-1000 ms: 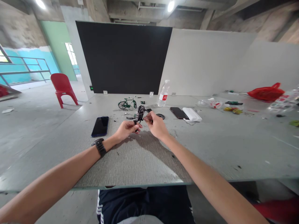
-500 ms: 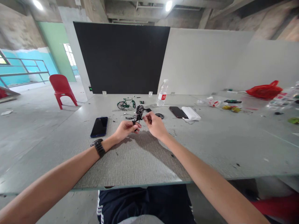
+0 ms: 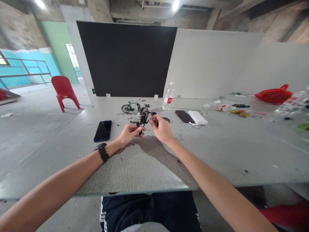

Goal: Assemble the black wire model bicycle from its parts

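A black model bicycle (image 3: pixel 144 115), partly built and with a spoked wheel upward, is held just above the table. My left hand (image 3: pixel 130 133) is closed around its lower part, thumb and fingers pinching the frame. At the model's right side is my right hand (image 3: pixel 161 128), thumb and forefinger pressed together; whatever they pinch is too small to name. Behind the model stands a green model bicycle (image 3: pixel 131 107). A loose black wheel (image 3: pixel 166 120) lies just past my right hand, partly hidden by it.
A dark phone (image 3: pixel 102 131) lies left of my hands. To the right are another phone (image 3: pixel 183 116) and a white pouch-like item (image 3: pixel 198 118). A water bottle (image 3: pixel 168 96) stands near the black panel (image 3: pixel 127 61). Plastic packaging and a red bag (image 3: pixel 274 94) lie far right.
My right hand has drawn slightly right, away from the model, and more of the upright wheel shows. The left hand keeps its hold on the model, almost unmoved.
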`<state>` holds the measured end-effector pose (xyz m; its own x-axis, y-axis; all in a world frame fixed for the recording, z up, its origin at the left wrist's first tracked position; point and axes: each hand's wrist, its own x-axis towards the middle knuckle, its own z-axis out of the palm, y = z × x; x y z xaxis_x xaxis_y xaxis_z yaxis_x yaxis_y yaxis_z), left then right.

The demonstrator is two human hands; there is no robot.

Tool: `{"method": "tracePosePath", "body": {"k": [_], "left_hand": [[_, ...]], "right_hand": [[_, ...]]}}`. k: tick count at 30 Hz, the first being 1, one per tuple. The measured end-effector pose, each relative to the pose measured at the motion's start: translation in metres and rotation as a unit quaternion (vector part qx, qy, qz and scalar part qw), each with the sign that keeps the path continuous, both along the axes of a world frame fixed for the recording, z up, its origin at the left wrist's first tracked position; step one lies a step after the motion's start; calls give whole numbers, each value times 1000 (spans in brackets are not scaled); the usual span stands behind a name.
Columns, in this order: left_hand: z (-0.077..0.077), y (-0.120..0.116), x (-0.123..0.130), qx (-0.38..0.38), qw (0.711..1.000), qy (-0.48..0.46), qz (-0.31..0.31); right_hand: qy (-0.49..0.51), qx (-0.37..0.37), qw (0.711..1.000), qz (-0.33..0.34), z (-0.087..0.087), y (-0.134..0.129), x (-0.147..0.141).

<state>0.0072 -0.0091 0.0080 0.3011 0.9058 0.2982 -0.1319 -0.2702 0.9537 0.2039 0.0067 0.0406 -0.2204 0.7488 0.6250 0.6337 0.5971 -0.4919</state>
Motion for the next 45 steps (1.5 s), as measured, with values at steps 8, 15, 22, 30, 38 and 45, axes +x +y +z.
{"method": "tracePosePath", "body": {"k": [8, 15, 22, 30, 38, 45], "left_hand": [[1, 0, -1, 8, 1000, 5, -14], [-4, 5, -2, 4, 999, -46, -17], [-4, 4, -4, 0, 997, -57, -45], [-6, 6, -5, -2, 999, -39, -35], [-7, 7, -4, 2, 999, -39, -21], [-8, 9, -4, 4, 999, -44, -24]], "right_hand": [[1, -19, 1000, 4, 2, -2, -1], [-53, -20, 998, -4, 2, -3, 1], [-89, -32, 995, -33, -1, -2, 1], [-95, -44, 994, -33, -2, -5, -4], [-95, -50, 994, 8, -2, -3, -2], [-100, -42, 994, 8, -2, -3, -3]]}}
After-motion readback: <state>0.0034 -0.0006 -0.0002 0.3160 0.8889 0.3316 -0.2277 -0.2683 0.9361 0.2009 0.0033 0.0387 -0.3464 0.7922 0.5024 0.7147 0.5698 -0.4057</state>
